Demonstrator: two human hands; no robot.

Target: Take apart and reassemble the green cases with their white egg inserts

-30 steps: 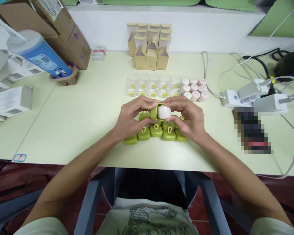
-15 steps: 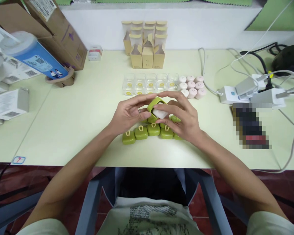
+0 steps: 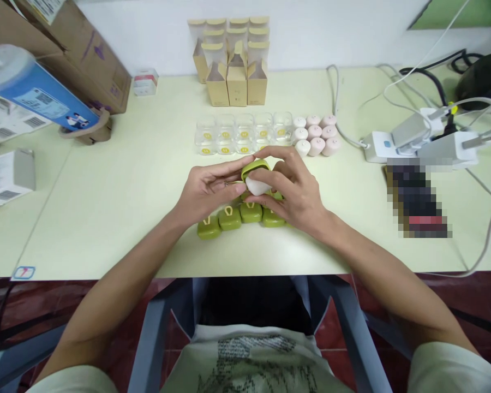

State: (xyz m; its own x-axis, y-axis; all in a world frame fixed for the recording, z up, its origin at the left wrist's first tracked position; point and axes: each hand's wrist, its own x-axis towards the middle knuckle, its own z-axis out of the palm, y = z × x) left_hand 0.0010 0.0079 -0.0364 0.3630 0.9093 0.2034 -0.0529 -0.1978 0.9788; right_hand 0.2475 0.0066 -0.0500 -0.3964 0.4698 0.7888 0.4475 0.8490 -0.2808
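Observation:
Both of my hands meet over the middle of the table. My left hand (image 3: 202, 190) pinches a green silicone case (image 3: 255, 165) from the left. My right hand (image 3: 294, 191) wraps over a white rounded piece (image 3: 257, 186) that sits partly inside that case. Just under my hands lies a group of several more green cases (image 3: 229, 216) with yellow loops. Beyond my hands stand a row of clear plastic cases (image 3: 241, 134) and a cluster of pale pink-white rounded pieces (image 3: 315, 135).
Small tan cardboard boxes (image 3: 231, 60) stand at the back. A brown carton (image 3: 71, 46) and a blue-labelled cylinder (image 3: 33, 90) lie at the left, with white boxes (image 3: 8, 174). Power strips and cables (image 3: 425, 136) crowd the right side, next to a blurred dark object (image 3: 417, 199).
The white piece has gone from facing me to being pressed further into the green case, with my right fingers folding over it. The view has shifted slightly down and right.

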